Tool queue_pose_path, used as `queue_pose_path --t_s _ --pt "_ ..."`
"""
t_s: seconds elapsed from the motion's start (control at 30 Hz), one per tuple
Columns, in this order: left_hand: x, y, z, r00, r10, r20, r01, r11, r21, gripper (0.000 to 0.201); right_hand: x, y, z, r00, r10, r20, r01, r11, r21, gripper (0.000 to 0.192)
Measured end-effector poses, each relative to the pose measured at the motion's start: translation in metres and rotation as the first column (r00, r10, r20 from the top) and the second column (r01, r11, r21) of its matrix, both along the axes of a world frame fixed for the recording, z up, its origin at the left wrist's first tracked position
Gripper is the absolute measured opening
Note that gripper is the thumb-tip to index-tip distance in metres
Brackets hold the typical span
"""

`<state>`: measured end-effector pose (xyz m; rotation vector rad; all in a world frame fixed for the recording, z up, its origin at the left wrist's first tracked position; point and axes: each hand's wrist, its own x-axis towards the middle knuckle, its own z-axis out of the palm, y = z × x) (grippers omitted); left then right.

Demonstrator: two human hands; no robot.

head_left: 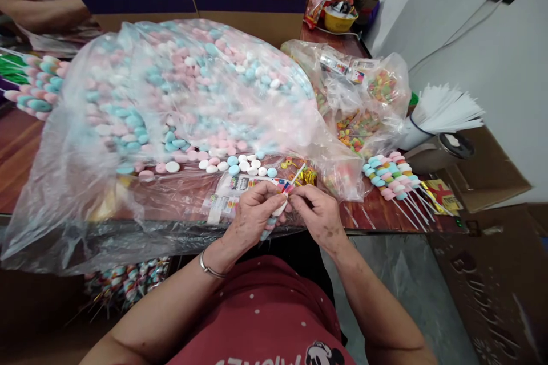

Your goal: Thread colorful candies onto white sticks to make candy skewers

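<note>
Starting at the far left of the desk (25,148), a heap of finished candy sticks (36,88) lies partly behind a large clear bag of loose candies (180,85) in pink, blue and white. A few loose candies (240,165) have spilled from the bag's mouth onto the desk near its front edge. Below that edge, more wrapped sticks (124,282) show in the shadow.

At the centre, the left hand (252,214) is pinched around a partly filled candy stick (274,217), which sits just in front of the desk edge, above the lap. The right hand (319,217) meets it fingertip to fingertip and closes on the same stick at its upper end; what exactly the right fingers pinch cannot be told.

Further right, a smaller bag of mixed coloured sweets (359,120) stands beside a row of completed sticks (391,177) laid flat. A bundle of white bare sticks (445,111) stands upright at the far right.

Judged from this layout, work is well under way: two batches are done, one stick is in progress, and ample candy and bare sticks remain.
</note>
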<state>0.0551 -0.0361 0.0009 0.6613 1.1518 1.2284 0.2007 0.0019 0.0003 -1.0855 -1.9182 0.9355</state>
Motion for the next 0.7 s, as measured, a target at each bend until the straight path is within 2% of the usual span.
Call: queue_pose_path --t_s 0.17,0.33,0.37,0.43,0.5,0.57,0.63,0.7 --pt "-0.001 0.002 0.002 0.999 0.008 0.049 -0.007 1.0 -0.013 0.024 0.002 -0.005 0.001 0.997 -0.075 0.013 0.075 0.997 0.029 0.016" --pt "0.001 0.001 0.005 0.998 -0.02 0.054 0.022 0.999 -0.024 0.024 -0.001 -0.008 0.001 0.998 -0.052 0.022 0.051 0.996 0.07 0.017" --pt "0.002 0.001 0.005 0.999 -0.023 0.042 0.024 0.999 -0.025 0.023 -0.001 -0.008 0.001 0.998 -0.04 0.046 0.035 0.994 0.106 0.017" --pt "0.002 0.002 0.004 0.999 -0.028 -0.014 0.028 0.999 -0.017 0.02 -0.001 -0.007 0.002 0.987 -0.035 0.156 -0.008 0.965 0.263 0.018" --pt "0.001 0.005 0.003 0.995 -0.036 -0.096 0.037 0.999 0.014 0.015 0.001 -0.006 0.003 0.948 -0.058 0.314 -0.106 0.87 0.482 0.022" --pt "-0.004 0.008 0.004 0.983 -0.087 -0.159 0.098 0.993 0.062 0.012 0.003 -0.004 0.005 0.89 -0.073 0.451 -0.265 0.722 0.639 0.026" --pt "-0.011 0.012 0.007 0.951 -0.237 -0.201 0.249 0.968 0.039 0.008 0.007 -0.001 0.009 0.851 -0.031 0.525 -0.415 0.572 0.707 0.027" --pt "-0.018 0.014 0.011 0.86 -0.459 -0.223 0.455 0.888 -0.076 0.002 0.012 0.001 0.013 0.823 0.052 0.566 -0.524 0.454 0.72 0.025"
